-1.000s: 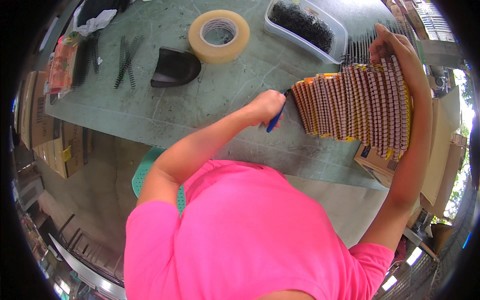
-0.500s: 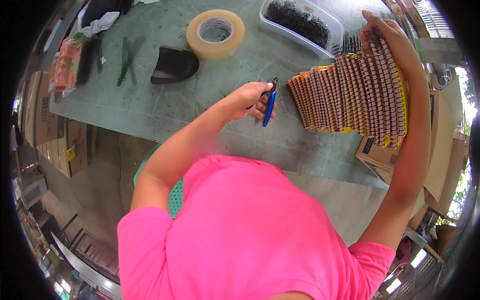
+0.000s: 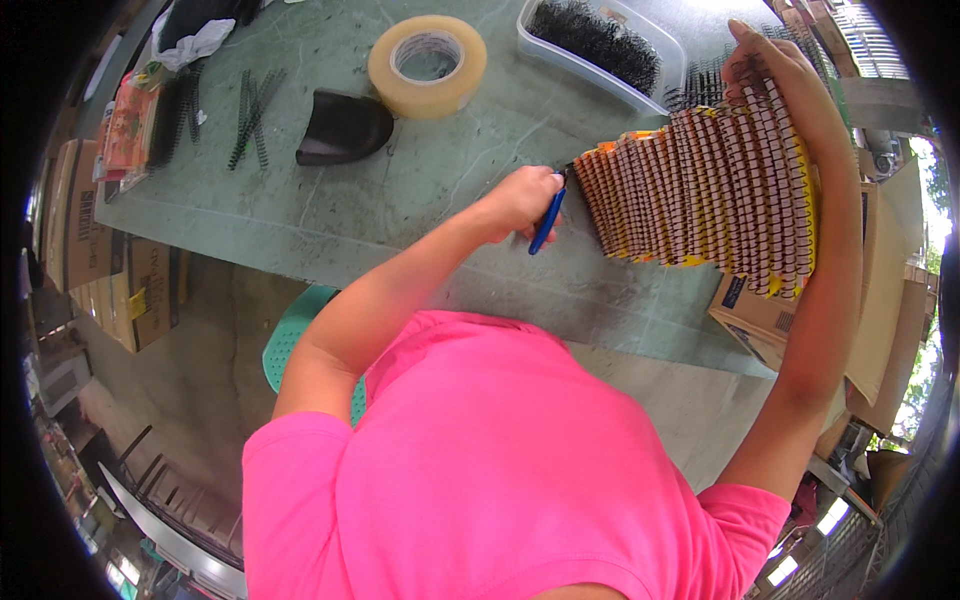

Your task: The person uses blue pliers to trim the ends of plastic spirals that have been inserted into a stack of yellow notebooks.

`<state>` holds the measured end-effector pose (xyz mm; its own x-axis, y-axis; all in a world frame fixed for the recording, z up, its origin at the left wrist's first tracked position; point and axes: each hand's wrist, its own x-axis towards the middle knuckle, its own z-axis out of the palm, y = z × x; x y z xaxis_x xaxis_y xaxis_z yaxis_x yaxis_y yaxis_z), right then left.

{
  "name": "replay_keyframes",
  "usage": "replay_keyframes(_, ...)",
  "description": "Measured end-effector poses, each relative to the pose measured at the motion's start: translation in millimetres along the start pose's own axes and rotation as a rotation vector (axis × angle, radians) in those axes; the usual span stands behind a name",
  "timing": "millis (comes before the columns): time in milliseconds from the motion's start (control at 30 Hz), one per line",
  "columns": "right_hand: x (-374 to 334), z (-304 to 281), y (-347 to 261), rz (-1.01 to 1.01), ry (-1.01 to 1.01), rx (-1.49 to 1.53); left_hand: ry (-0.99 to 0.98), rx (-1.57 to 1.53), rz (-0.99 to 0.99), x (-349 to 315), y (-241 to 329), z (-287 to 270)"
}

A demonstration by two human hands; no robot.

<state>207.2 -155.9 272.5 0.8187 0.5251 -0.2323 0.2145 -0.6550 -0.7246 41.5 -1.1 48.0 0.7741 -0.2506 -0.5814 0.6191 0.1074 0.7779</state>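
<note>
My left hand (image 3: 527,202) is closed around a pair of blue-handled nippers (image 3: 546,222). Their dark jaws point at the near-left corner of a fanned row of spiral-bound notebooks (image 3: 700,190), with brown-and-white coiled edges and yellow-orange covers. Whether the jaws touch a coil is too small to tell. My right forearm runs along the right side of the row. At its far end my right hand (image 3: 785,75) curls its fingers over the notebooks, with dark coil ends among them; the fingertips are partly hidden.
Beyond the notebooks is a clear plastic tub (image 3: 600,50) of black coil pieces. A roll of clear tape (image 3: 428,65), a black curved holder (image 3: 345,128) and loose black coils (image 3: 253,115) lie to the left. An open cardboard box (image 3: 755,315) stands below the table's right edge.
My left hand has moved right with the nippers, bringing their jaws up to the notebooks' corner. My right hand has stayed at the far end.
</note>
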Motion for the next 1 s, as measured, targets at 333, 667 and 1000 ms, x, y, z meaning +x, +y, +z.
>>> replay_keyframes(333,1.5,2.0,0.7,0.024,0.05,-0.012,0.05,0.261,0.021,-8.3,8.7,2.4)
replay_keyframes(667,1.6,3.4,-0.1,0.031,0.051,-0.021,-0.12,-0.407,-0.11,-0.4,9.2,-2.5)
replay_keyframes(1000,6.3,2.8,4.3,0.056,0.054,0.08,0.406,0.902,0.339,11.8,-11.3,26.5)
